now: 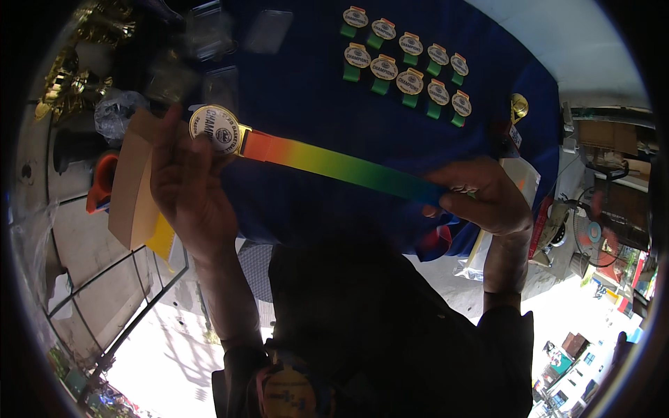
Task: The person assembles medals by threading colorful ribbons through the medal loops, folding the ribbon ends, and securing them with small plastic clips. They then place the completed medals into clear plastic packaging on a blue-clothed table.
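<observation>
Between my hands a medal ribbon (327, 166) is stretched out, fading from red through yellow and green to blue. At its left end hangs a round gold-rimmed medal (215, 129) with a pale printed face, held by the fingers of my left hand (191, 184). My right hand (481, 194) pinches the blue end of the ribbon between thumb and fingers, and a short loose end dangles below it. Beyond the ribbon, two rows of similar medals (384, 67) with green ribbon folded beneath them lie on a dark blue cloth (300, 90).
A brown cardboard box (132, 188) stands beside my left hand, with orange-handled scissors (103, 182) past it. Clear plastic cases (270, 31) and gold trophy parts (70, 90) sit at the far left. At the right are a small gold medal (519, 107) and a fan (594, 232).
</observation>
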The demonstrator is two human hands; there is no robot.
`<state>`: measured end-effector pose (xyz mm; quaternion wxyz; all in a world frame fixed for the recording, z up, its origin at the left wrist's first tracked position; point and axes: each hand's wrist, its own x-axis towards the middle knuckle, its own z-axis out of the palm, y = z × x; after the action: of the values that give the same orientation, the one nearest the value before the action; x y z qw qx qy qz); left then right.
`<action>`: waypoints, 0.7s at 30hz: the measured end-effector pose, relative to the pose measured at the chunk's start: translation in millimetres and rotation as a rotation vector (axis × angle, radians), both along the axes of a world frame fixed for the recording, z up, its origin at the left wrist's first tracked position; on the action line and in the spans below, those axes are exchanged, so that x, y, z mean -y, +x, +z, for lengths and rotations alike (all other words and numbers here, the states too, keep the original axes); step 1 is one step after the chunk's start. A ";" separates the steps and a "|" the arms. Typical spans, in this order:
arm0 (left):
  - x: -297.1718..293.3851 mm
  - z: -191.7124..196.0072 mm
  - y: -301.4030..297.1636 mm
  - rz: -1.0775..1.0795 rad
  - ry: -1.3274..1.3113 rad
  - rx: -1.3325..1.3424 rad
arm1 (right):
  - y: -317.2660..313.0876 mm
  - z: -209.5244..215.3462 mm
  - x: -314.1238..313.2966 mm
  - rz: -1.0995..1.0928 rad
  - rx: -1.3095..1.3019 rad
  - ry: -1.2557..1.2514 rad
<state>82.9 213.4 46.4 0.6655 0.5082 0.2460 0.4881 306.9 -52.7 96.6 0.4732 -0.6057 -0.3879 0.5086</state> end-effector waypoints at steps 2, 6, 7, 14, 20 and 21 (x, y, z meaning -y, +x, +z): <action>-1.3 0.0 -2.5 0.014 0.009 -0.011 | 19.3 20.1 11.9 -0.001 0.145 -0.237; 2.5 -0.4 -6.2 0.059 0.075 -0.015 | 26.0 39.8 20.4 0.028 0.400 -0.210; 3.6 -0.5 -7.4 0.078 0.098 -0.021 | 25.1 43.7 21.4 0.045 0.452 -0.201; -5.4 9.0 -39.8 0.222 0.186 -0.044 | 24.8 52.0 13.4 -0.073 0.027 -0.399; -34.1 17.7 -84.6 0.580 0.638 -0.836 | 42.0 62.2 16.9 0.151 0.402 -0.073; -35.3 17.3 -90.4 0.595 0.734 -0.962 | 46.7 68.3 21.3 0.102 0.349 -0.125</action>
<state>-7.5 248.6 63.7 0.1032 0.7729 0.4625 0.4220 353.6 -73.9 164.9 0.3338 -0.6927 -0.4617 0.4422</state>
